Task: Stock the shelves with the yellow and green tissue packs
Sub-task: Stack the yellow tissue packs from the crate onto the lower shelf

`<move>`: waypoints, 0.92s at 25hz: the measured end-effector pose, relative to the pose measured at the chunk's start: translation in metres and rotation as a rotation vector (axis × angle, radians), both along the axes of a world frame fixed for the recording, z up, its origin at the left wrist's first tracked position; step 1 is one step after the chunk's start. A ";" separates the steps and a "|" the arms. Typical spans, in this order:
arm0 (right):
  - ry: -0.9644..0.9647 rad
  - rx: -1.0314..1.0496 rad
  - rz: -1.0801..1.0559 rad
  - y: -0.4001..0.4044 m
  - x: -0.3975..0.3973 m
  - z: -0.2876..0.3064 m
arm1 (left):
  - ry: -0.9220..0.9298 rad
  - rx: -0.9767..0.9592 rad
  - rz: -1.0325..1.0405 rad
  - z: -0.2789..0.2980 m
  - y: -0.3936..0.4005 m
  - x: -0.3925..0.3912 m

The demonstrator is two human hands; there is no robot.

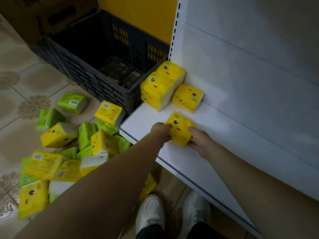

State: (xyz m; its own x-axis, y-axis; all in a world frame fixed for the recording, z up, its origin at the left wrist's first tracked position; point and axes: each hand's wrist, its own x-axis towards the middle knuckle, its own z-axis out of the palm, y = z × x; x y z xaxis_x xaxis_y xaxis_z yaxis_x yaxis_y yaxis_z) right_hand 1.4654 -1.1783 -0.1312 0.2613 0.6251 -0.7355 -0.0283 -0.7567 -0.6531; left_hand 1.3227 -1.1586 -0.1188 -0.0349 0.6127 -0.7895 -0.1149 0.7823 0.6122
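On the floor at the left lay the pile (69,152) of yellow and green packs, jumbled at all angles, some face up, some showing the barcode side, none yet shelved. Behind it stood a dark crate (96,54), with a cardboard box (43,14) at its far corner.

Further right, the left hand (161,131) reached over the shelf (215,131) edge and gripped the left side of one yellow pack (180,129), fingers curled against it. The right hand (198,140) held the opposite side, thumb on top and fingers hidden beneath, so how far they wrapped could not be told. The pack sat between the two hands, at or just above the shelf board near its front; whether it touched the board was unclear.

Beyond it, at the shelf's left corner, a stack (158,87) of yellow packs stood against the upright, and a single pack (188,97) leaned just beside it against the back panel.

The pack looked light and soft, a plastic-wrapped block that would give under a squeeze and could slip on its smooth film. Holding it by two opposite flat sides, as here, seemed the surest grip; one hand would likely do.
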 end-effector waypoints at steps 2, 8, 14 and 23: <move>0.006 0.003 0.017 0.004 -0.003 0.001 | -0.030 -0.014 0.066 -0.005 0.006 0.001; 0.128 0.129 -0.009 0.052 -0.011 0.006 | -0.164 0.025 0.030 0.016 0.036 0.002; -0.301 0.040 0.443 0.048 0.001 0.023 | 0.204 0.160 -0.533 0.032 0.026 0.002; -0.709 0.130 0.402 -0.050 0.069 0.175 | 0.613 0.604 -1.057 0.178 -0.072 0.057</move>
State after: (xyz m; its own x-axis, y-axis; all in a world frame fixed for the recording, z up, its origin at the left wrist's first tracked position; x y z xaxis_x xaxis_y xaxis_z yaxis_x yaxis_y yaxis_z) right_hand 1.5346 -1.2285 0.0433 0.3750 0.8384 -0.3955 0.6804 -0.5387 -0.4968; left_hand 1.3797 -1.2305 0.0589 0.4168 0.8068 -0.4187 0.7782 -0.0786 0.6231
